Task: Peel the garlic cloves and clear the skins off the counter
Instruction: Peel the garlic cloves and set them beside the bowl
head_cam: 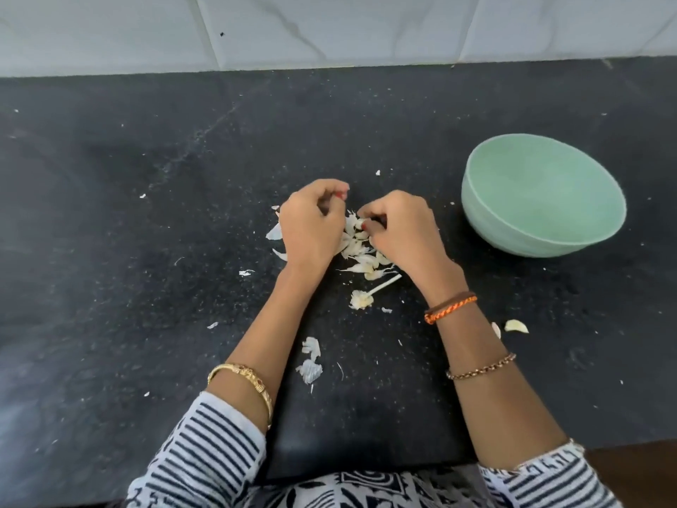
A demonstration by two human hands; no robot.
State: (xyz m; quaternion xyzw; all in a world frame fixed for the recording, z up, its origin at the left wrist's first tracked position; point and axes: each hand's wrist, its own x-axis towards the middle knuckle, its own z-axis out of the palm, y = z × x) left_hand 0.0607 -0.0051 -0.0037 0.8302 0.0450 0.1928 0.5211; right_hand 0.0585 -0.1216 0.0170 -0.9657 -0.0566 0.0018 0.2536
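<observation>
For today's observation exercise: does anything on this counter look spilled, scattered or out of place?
Yes. Garlic skins lie scattered across the black counter, well beyond the pile between the left hand and right hand. One clove sits apart near the right forearm. The green bowl looks empty.

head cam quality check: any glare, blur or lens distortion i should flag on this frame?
Head view: wide-angle bowing, the wall tiles and counter edge curve; soft, even light with faint shadows only, a dull sheen on the counter's left; the image is soft overall, and the garlic pile between the left hand and right hand is mushy; the green bowl shows no hard glare.
</observation>
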